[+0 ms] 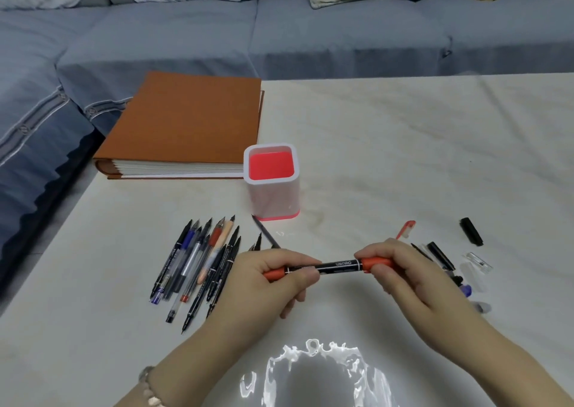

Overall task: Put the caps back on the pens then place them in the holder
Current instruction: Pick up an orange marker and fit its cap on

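Marker (337, 265) held level just in front of the holder (273, 198): my left hand (273, 279) wraps round one orange end and my right hand (400, 270) pinches the other cap, I judge to press it home squarely. Uncapped pens (202, 267) lie left of the holder, nearer me.

Single head-worn view, wide-angle, tilted forward and down.

The camera looks from above the near edge of the bench (403, 158) towards a sofa (279, 34) across the 12 o'clock band. The holder (273, 195) sits near frame centre. The left hand (267, 279) is at 6 o'clock and the right hand (400, 270) at 4 o'clock, close enough that print on the pen (338, 265) they grip shows.
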### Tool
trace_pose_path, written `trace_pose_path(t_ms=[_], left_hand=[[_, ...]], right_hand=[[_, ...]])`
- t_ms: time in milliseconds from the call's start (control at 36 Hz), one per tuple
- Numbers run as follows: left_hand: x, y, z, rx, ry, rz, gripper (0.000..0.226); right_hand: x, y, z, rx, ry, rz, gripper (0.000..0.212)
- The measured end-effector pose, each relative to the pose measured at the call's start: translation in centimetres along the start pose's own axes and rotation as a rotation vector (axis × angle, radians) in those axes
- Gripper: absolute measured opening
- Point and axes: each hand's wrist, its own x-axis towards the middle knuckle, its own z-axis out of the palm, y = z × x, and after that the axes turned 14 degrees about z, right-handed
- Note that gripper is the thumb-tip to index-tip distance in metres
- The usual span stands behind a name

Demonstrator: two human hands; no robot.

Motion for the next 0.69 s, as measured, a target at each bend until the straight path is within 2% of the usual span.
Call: trace_pose_path(t_ms=[83, 167, 278, 333, 389, 444, 472, 528, 556, 583, 611, 694], left_hand=[[-0.4, -0.4, -0.1, -0.091, 0.014, -0.088, 0.028], [-0.7, -0.6, -0.2, -0.228, 0.014, -0.210, 0.012], [-0.4, -0.7, -0.5, -0.320, -0.024, -0.306, 0.004], [-0.3, -0.5, -0.5, -0.344, -0.039, -0.311, 0.006], [-0.3, -0.9, -0.6, -0.204, -0.041, -0.230, 0.026], [-0.4, -0.9, -0.5, 0.112, -0.102, 0.005, 0.024], [-0.4, -0.9, -0.5, 0.285, -0.183, 0.151, 0.016], [-0.2, -1.1, -0.6, 0.578, -0.396, 0.344, 0.027], [0.0, -1.3, -0.8, 0.617, -0.465, 0.361, 0.032], [0.4, -1.1, -0.9, 0.590, -0.476, 0.315, 0.026], [0.8, -1.0, -1.0, 0.517, -0.455, 0.242, 0.017], [1.9, -1.6, -0.9, 0.390, -0.386, 0.097, 0.020]], right_hand=[[-0.2, 0.4, 0.7, -0.077, 0.056, -0.074, 0.020], [-0.3, 0.9, 1.4, -0.112, 0.076, -0.116, 0.019], [0.0, 0.9, 1.8, -0.110, 0.107, -0.140, 0.028], [0.0, 0.7, 1.8, -0.107, 0.108, -0.125, 0.021], [-0.2, 1.0, 1.7, -0.086, 0.082, -0.065, 0.015], [-0.8, 1.5, 2.0, -0.099, 0.003, 0.036, 0.013], [-1.2, 1.8, 2.2, -0.110, -0.059, 0.077, 0.013], [-2.0, 2.5, 2.6, -0.087, -0.124, 0.108, 0.016], [-2.2, 2.7, 2.6, -0.078, -0.119, 0.107, 0.019], [-2.2, 2.7, 2.5, -0.073, -0.100, 0.107, 0.021], [-2.1, 2.7, 2.4, -0.074, -0.076, 0.111, 0.022], [-1.1, 2.3, 1.8, -0.118, -0.043, 0.111, 0.027]])
